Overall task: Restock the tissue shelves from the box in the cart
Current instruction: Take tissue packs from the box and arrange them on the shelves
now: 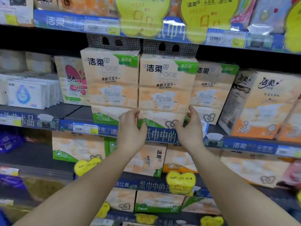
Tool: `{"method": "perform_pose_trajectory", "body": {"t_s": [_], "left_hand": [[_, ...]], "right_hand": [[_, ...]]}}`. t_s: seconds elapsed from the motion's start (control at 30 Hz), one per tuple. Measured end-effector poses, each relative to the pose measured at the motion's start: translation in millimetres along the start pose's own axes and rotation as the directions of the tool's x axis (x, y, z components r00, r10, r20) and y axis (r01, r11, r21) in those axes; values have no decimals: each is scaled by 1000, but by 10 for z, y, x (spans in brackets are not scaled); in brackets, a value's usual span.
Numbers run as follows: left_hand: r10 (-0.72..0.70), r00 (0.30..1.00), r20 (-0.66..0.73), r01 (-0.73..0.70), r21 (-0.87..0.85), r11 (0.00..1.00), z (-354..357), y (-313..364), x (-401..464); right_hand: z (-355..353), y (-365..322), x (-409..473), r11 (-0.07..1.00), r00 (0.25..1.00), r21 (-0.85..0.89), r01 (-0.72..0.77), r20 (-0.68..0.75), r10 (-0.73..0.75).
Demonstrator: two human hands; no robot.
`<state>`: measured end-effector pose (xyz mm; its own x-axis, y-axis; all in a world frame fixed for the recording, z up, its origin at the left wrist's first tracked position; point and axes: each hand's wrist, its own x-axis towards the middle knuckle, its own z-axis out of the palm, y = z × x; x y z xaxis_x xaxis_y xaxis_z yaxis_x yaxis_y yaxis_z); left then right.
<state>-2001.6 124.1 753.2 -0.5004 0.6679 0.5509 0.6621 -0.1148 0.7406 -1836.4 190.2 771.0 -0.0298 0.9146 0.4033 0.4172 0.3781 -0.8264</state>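
An orange-and-white three-pack of tissues (166, 88) with a green corner stands upright at the front of the middle shelf (164, 136). My left hand (130, 128) grips its lower left corner, and my right hand (190, 126) holds its lower right edge with the fingers along the side. Another identical pack (110, 82) stands touching it on the left, and a third pack (213, 90) sits slightly further back on the right. The cart and the box are out of view.
Larger orange tissue packs (260, 103) fill the shelf's right end. White wipe packs (31, 93) and a butterfly-print pack (73, 80) stand to the left, with bare shelf in front. Yellow price tags (208, 15) hang from the upper shelf. Lower shelves hold more tissue packs (78, 147).
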Motion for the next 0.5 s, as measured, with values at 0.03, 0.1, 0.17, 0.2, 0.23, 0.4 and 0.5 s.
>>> {"method": "perform_pose_trajectory", "body": {"t_s": [0.03, 0.1, 0.17, 0.2, 0.23, 0.4, 0.5], "left_hand": [[44, 997, 63, -44, 2, 999, 59, -5, -65], [132, 972, 195, -138, 18, 990, 234, 13, -203], [178, 923, 340, -210, 60, 976, 447, 75, -343], [181, 894, 410, -236, 89, 968, 548, 117, -420], [176, 862, 476, -263, 123, 957, 644, 162, -497], [186, 718, 670, -469, 269, 841, 1061, 546, -890], [195, 672, 714, -528, 278, 802, 1350, 908, -1218]], "right_hand": [[-2, 39, -60, 1000, 1000, -20, 10, -17, -10], [-50, 159, -212, 995, 1000, -96, 4, -26, -6], [-165, 328, -389, 980, 1000, -200, -24, -23, 20], [-254, 423, -483, 967, 1000, -252, -29, -15, 26], [-361, 515, -568, 950, 1000, -311, -25, 5, 28], [-1117, 982, -853, 813, 992, -579, -52, 67, 111], [-1646, 1286, -1064, 758, 984, -643, -112, 34, 174]]}}
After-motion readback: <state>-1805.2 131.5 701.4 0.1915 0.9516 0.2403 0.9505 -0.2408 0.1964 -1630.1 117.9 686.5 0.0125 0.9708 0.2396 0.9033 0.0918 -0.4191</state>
